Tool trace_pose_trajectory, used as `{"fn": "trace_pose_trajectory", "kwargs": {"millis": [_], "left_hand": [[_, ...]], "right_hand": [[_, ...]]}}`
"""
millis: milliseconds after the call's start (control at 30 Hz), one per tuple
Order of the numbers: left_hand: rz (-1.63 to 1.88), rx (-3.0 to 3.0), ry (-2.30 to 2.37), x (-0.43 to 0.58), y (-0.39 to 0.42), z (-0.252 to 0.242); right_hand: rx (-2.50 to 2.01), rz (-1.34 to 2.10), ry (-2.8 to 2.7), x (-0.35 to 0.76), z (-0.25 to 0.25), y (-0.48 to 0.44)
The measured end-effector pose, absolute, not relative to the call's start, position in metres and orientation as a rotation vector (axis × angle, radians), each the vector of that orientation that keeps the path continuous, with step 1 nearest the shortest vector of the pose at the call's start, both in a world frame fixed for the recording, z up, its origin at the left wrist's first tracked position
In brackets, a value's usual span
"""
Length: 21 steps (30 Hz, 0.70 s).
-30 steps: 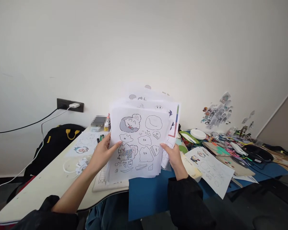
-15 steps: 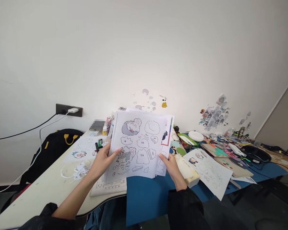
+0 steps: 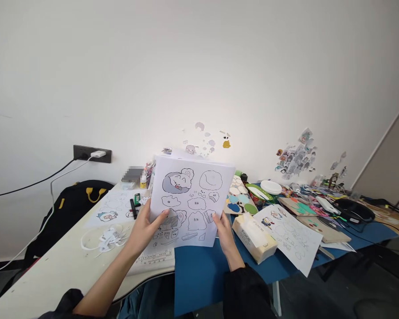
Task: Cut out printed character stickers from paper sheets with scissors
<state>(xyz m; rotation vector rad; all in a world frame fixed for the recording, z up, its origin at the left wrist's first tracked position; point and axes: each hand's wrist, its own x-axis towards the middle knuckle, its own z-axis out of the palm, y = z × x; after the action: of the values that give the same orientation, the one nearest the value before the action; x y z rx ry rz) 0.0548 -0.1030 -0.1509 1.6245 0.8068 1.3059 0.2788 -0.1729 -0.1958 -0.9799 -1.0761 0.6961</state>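
Note:
A stack of paper sheets (image 3: 193, 177) stands tilted up in front of me, its top sheet printed with line-drawn cartoon shapes and small labels. At its left edge my left hand (image 3: 149, 223) is closed on it, thumb across the front and the other fingers hidden behind. My right hand (image 3: 222, 226) grips the right edge, thumb on the front face. Below the stack's lower left corner lies a white ruled or printed pad (image 3: 156, 259). The blue mat (image 3: 196, 279) shows under the stack.
Right of my hands sit a tissue pack (image 3: 255, 239) and a drawing sheet (image 3: 287, 235). Farther right are a white lid (image 3: 271, 187) and a black headset-like object (image 3: 354, 210). On the left lie paper scraps (image 3: 111, 238), a black marker (image 3: 133, 208) and another drawing sheet (image 3: 108, 208).
My right hand has moved left, and the sheets that stuck out on the right, one with a coloured border, are now squared behind the top sheet. More of the tissue pack shows.

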Motion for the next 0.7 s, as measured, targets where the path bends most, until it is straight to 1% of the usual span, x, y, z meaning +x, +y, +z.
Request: {"fn": "trace_pose_trajectory", "kwargs": {"millis": [200, 333, 467, 700], "left_hand": [[1.323, 1.581, 0.780, 0.058, -0.108, -0.158], [1.299, 1.527, 0.802, 0.056, -0.113, -0.153], [1.251, 1.536, 0.820, 0.053, -0.116, -0.148], [1.264, 1.608, 0.769, 0.058, -0.117, -0.161]], "right_hand": [[-0.965, 0.607, -1.069, 0.269, -0.194, -0.170], [-0.960, 0.562, -1.046, 0.270, -0.196, -0.167], [-0.972, 0.546, -1.027, 0.269, -0.196, -0.165], [-1.107, 0.565, -0.974, 0.269, -0.206, -0.165]]}}
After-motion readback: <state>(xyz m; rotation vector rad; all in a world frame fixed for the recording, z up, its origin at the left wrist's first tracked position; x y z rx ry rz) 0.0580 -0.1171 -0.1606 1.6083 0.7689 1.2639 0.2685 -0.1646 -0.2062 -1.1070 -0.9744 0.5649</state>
